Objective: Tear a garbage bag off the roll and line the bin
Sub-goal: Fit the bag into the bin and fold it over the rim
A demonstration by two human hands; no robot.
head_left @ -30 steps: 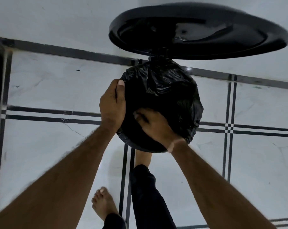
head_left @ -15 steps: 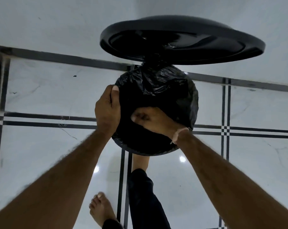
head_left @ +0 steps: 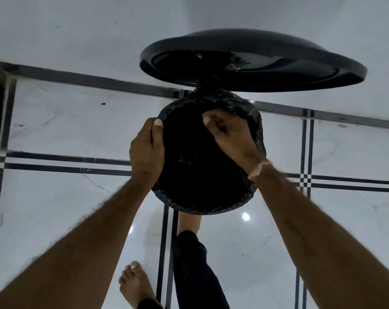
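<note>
2 hands are working the mouth of the crinkled black plastic garbage bag (head_left: 255, 121), and the change from 1 second ago is plain: then the film was bunched in a puffy dome across the top of the round black pedal bin (head_left: 202, 207), and now it is lying flat against the rim with the opening showing as a dark, empty well. That suggests the bag is being seated rather than merely draped, so the lining step is looking nearly finished, with only the far edge left to settle. The hinged round black lid (head_left: 251, 61) is standing open behind the bin, tilted back toward the wall.

The left hand (head_left: 147, 150) is curling closed over the left side of the rim, thumb on top and fingers wrapped down the outside, clamping the folded film against the bin. The right hand (head_left: 230, 136) is reaching across the opening toward the far right edge, fingers drawn together in a pinch on the bag's edge; how much film is caught between them I cannot tell. A pale band is sitting at that wrist.

The bin is standing on the glossy white floor tiles (head_left: 55, 208) with dark border lines, and 1 bare foot (head_left: 135, 284) is showing below it.
</note>
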